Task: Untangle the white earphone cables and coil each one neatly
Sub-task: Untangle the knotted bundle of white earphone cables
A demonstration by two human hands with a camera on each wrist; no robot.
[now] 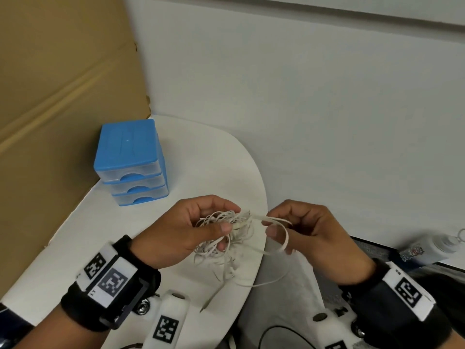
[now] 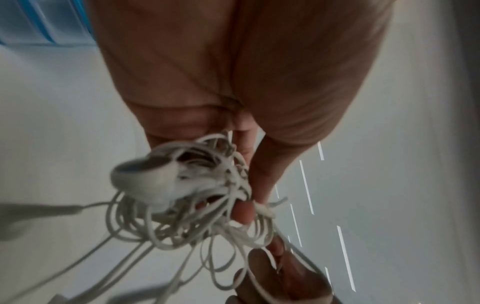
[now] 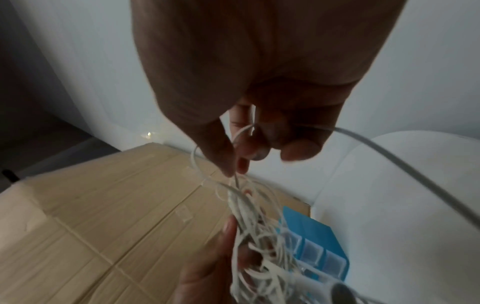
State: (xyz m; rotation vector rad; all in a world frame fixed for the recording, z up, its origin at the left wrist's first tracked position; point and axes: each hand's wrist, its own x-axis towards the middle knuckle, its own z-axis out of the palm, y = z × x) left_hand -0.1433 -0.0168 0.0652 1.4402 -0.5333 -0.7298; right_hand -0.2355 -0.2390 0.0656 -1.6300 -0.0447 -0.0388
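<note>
A tangled bundle of white earphone cables (image 1: 226,233) hangs just above the white table (image 1: 156,248). My left hand (image 1: 201,227) grips the bundle, thumb pressed on its middle and fingers curled round it. In the left wrist view the tangle (image 2: 187,197) shows an earbud at its front. My right hand (image 1: 289,230) pinches a loop of cable (image 1: 279,233) pulled out to the right of the bundle. In the right wrist view the cable loop (image 3: 207,176) runs from its fingertips down into the tangle (image 3: 254,236). Loose ends trail onto the table, and a plug end (image 1: 205,306) lies near the front.
A blue three-drawer organizer (image 1: 130,162) stands at the back left of the table. A large cardboard sheet (image 1: 60,96) leans at the left, a white wall (image 1: 327,122) behind. A small bottle (image 1: 432,248) lies at the right, off the table's curved edge.
</note>
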